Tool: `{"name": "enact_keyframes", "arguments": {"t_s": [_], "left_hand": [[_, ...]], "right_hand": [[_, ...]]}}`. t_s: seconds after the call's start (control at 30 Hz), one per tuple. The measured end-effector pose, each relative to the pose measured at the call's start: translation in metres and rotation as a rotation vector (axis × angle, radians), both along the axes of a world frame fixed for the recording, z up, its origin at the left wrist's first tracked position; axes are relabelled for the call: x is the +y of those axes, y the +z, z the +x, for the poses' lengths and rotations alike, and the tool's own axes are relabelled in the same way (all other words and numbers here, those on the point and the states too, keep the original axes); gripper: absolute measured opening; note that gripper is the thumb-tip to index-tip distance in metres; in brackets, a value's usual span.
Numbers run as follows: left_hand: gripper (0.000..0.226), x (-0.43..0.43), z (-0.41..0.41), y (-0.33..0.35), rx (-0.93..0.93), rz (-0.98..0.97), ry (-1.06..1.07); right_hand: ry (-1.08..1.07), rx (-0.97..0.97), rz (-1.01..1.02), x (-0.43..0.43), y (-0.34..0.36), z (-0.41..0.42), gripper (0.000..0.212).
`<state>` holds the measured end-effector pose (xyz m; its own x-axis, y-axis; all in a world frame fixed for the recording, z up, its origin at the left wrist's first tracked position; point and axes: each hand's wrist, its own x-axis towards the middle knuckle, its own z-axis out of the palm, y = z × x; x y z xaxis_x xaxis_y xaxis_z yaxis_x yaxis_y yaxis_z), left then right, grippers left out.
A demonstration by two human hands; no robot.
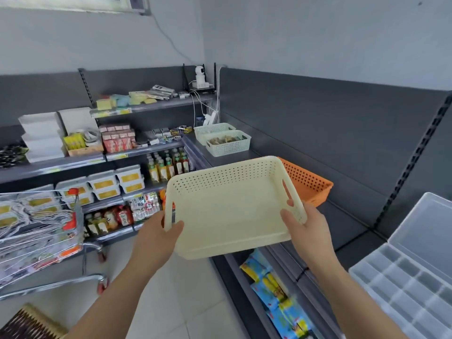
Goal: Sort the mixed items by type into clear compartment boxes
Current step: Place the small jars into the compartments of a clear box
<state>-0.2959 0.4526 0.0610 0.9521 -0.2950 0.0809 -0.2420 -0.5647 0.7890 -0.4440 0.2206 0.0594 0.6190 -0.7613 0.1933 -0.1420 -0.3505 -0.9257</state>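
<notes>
- Head view: held cream basket (pixel 230 211) tilted at centre, off the shelf.
- Curled left hand (pixel 166 231) round its 9 o'clock rim, thumb inside.
- Gripped its 3 o'clock rim with right hand (pixel 305 223), thumb inside, fingers hidden behind the wall.
- Saw orange basket (pixel 310 184) just behind, at 2 o'clock.
- Found compartment box (pixel 403 287) at 4 o'clock, lid raised.
- Spotted two white baskets (pixel 228 145) at 12 o'clock, cart (pixel 49 228) at 8 o'clock.
</notes>
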Motion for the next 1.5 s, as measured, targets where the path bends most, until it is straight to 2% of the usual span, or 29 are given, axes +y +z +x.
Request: {"name": "enact_keyframes", "arguments": {"t_s": [0.07,0.17,0.3,0.37,0.5,0.7,0.83,1.0,1.1,1.2,1.5], "left_hand": [[0.013,-0.010,0.033,-0.003,0.041,0.004,-0.003],[0.032,-0.029,0.086,-0.008,0.131,-0.024,0.031],[0.032,-0.065,0.167,-0.015,0.295,-0.089,0.070],[0.032,-0.085,0.204,-0.016,0.299,-0.104,0.071],[0.032,-0.126,0.269,-0.017,0.309,-0.216,0.095],[0.023,-0.184,0.350,-0.033,0.341,-0.329,-0.008],[0.019,-0.218,0.407,-0.051,0.355,-0.299,-0.184],[0.004,-0.250,0.483,-0.051,0.461,-0.248,-0.406],[0.019,-0.272,0.532,-0.052,0.482,-0.177,-0.512],[0.027,-0.299,0.565,-0.058,0.414,-0.097,-0.620],[0.018,-0.368,0.596,-0.088,0.273,0.083,-0.776]], "right_hand": [[-0.012,-0.002,-0.017,-0.012,0.000,0.034,0.023],[-0.005,-0.013,-0.009,-0.035,-0.002,0.085,0.017],[0.008,-0.030,-0.024,-0.069,-0.004,0.161,0.016],[0.015,-0.028,-0.035,-0.086,-0.005,0.203,0.024],[-0.006,-0.051,0.020,-0.105,-0.004,0.281,0.062],[0.097,-0.004,0.068,-0.107,-0.022,0.373,0.056],[0.051,0.028,0.080,-0.109,-0.037,0.428,0.060],[-0.164,0.098,0.112,-0.133,-0.048,0.482,0.058],[-0.287,0.121,0.167,-0.145,-0.049,0.503,0.052],[-0.391,0.155,0.200,-0.159,-0.055,0.514,0.054],[-0.562,0.273,0.298,-0.197,-0.081,0.522,0.045]]}}
